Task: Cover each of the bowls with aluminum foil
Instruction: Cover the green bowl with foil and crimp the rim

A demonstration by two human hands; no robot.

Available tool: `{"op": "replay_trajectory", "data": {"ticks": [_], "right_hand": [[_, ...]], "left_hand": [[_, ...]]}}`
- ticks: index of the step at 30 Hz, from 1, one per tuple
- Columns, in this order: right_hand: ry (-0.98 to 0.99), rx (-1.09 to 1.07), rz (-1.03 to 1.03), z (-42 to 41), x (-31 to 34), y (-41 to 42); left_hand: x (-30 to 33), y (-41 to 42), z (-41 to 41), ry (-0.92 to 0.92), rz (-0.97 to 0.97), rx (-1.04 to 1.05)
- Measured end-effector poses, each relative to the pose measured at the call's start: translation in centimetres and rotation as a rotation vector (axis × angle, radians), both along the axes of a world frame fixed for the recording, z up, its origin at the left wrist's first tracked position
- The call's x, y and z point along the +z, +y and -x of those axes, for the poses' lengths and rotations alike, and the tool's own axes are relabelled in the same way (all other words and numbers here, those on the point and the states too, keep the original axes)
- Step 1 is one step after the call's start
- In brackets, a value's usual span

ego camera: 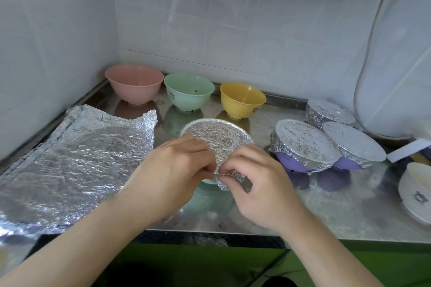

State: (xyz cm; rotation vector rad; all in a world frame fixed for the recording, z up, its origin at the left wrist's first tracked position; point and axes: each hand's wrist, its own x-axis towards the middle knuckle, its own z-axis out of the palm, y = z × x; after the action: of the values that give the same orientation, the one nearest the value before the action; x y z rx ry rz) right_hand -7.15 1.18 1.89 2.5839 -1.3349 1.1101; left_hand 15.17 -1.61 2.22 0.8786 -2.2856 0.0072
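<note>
Your left hand (179, 170) and right hand (256, 182) both pinch the foil skirt (229, 178) at the near rim of the teal bowl (208, 181), mid-counter (326, 212), likely crimping it tight. Spare foil sheets (77, 161) lie left; pink bowl (134, 84), green bowl (189, 93) and yellow bowl (242, 99) wait uncovered along the back edge.

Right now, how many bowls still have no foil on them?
4. Pink bowl, green bowl and yellow bowl in a row along the back wall; white bowl at the right edge, partly cut off. More may sit out of frame.
</note>
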Motion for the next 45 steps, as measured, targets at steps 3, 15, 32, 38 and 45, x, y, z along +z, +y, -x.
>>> {"op": "replay_trajectory", "data": {"ticks": [3, 15, 32, 38, 45], "right_hand": [[0.013, -0.009, 0.018, 0.5, 0.0, -0.1], [-0.037, -0.015, -0.031, 0.8, -0.4, 0.0], [0.025, -0.054, 0.043, -0.1, -1.0, -0.1], [0.062, -0.074, 0.092, -0.5, -1.1, 0.0], [0.131, -0.132, 0.165, -1.0, -1.2, 0.2]], "left_hand": [[0.0, 0.1, -0.1, 0.018, -0.029, 0.006], [-0.1, 0.3, 0.0, 0.02, -0.024, 0.016], [-0.4, 0.4, 0.3, 0.037, 0.003, 0.02], [-0.8, 0.0, 0.3, 0.092, -0.047, -0.009], [-0.7, 0.0, 0.3, 0.13, -0.11, -0.014]]}}
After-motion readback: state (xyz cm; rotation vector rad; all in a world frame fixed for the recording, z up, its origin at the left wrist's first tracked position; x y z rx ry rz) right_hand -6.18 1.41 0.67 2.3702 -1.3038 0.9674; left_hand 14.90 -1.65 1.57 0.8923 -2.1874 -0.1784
